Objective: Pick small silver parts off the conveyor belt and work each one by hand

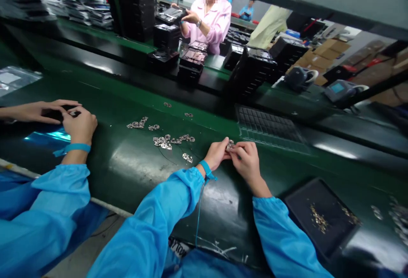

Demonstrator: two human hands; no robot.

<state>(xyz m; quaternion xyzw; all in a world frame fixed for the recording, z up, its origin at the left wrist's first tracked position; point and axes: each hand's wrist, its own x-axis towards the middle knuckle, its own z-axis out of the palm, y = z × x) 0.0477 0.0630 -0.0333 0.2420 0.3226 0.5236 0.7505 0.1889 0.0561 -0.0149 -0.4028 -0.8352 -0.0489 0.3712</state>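
Observation:
Between my two hands is a small silvery metal part [230, 145], much like the loose ones on the table. My left hand [217, 154] pinches it from the left, with a blue wrist strap below. From the other side my right hand [247, 159] brings its thumb and fingertips together at the part; whether it also holds some tiny piece is too small to make out. Several similar metal parts [163, 142] lie in loose clusters left of my hands. A black tray [299, 197] with small gold-coloured pieces [318, 220] rests on the right, beside my right forearm.
A clear compartment tray [270, 125] lies beyond my hands. At left, a co-worker's hands [78, 123] work over a shiny blue film [47, 135]. More metal parts [400, 218] lie far right. Black tray stacks [255, 69] and a person in pink [210, 18] are across the bench.

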